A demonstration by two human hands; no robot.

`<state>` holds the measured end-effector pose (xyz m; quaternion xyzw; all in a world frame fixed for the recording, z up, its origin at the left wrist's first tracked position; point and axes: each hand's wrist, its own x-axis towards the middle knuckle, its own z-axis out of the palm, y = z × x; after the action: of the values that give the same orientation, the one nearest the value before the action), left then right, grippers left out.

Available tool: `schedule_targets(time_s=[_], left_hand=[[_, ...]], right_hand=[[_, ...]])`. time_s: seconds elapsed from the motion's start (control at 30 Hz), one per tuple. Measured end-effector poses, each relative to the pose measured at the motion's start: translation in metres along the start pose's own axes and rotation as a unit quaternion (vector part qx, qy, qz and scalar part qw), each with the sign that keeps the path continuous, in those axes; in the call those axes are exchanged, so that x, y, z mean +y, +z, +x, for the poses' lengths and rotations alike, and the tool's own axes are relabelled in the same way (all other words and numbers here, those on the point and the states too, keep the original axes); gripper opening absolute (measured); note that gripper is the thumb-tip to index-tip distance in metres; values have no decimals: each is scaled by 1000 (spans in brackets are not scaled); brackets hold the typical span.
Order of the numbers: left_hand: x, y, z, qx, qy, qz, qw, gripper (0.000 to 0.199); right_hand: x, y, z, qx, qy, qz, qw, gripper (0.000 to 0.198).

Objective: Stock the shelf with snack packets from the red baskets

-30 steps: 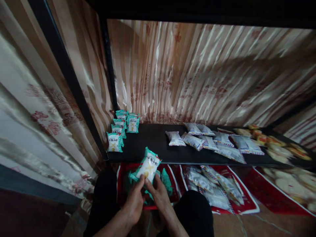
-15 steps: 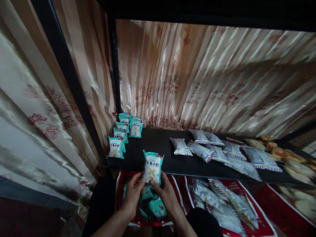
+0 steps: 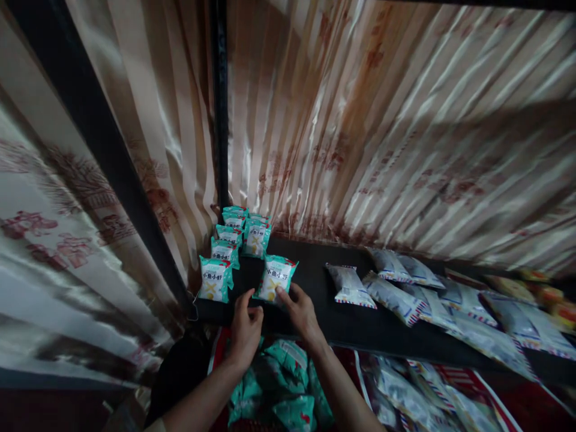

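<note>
A teal and white snack bag (image 3: 275, 277) stands upright over the black shelf (image 3: 310, 264), its printed front facing me. My right hand (image 3: 299, 309) grips its lower right side, thumb on the front. Close to the bag's lower left corner is my left hand (image 3: 246, 327), fingers curled and apart, no longer around the bag. To the left, matching teal bags (image 3: 215, 279) stand in a row running back, with a second short row (image 3: 257, 239) beside it. Below my forearms, a red container (image 3: 216, 351) holds several more teal bags (image 3: 288, 360).
Silvery-white snack bags (image 3: 351, 287) lie on the shelf to the right, and more lie in a second red container (image 3: 490, 390) below. A dark post (image 3: 219, 102) rises at the left corner. Striped curtains (image 3: 360, 120) hang behind and to the left.
The teal bag has moved forward from above the container to over the shelf. My left hand has come off it, while the right still holds it. The view has shifted left.
</note>
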<state>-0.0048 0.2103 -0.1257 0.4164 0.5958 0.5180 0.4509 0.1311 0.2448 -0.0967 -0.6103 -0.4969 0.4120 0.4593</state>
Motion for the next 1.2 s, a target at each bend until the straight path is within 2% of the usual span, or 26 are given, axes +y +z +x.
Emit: schedule_targets(time_s=[0.07,0.17,0.3,0.47,0.63,0.77,1.2], left_hand=[[-4,6,7,5,61,32,998,45],[-13,17,16,-10,118,51,992,53],[-20,28,34,-22,154,83,984,56],[-20,31,65,2,194,152,969,55],[-19,30,84,1,195,195,961,56],[-19,28,92,-16,195,210,958,56],[-15,27,107,-26,169,191,966,57]], right_hand=[[5,8,19,18,-7,-7,1000,48],[12,18,46,37,-9,-33,999,50],[16,30,75,48,-20,-64,997,50],[12,43,100,42,-36,-78,995,51],[11,58,114,40,-51,-47,997,50],[12,66,118,31,-67,-72,995,44],[19,75,125,95,-101,-100,985,49]])
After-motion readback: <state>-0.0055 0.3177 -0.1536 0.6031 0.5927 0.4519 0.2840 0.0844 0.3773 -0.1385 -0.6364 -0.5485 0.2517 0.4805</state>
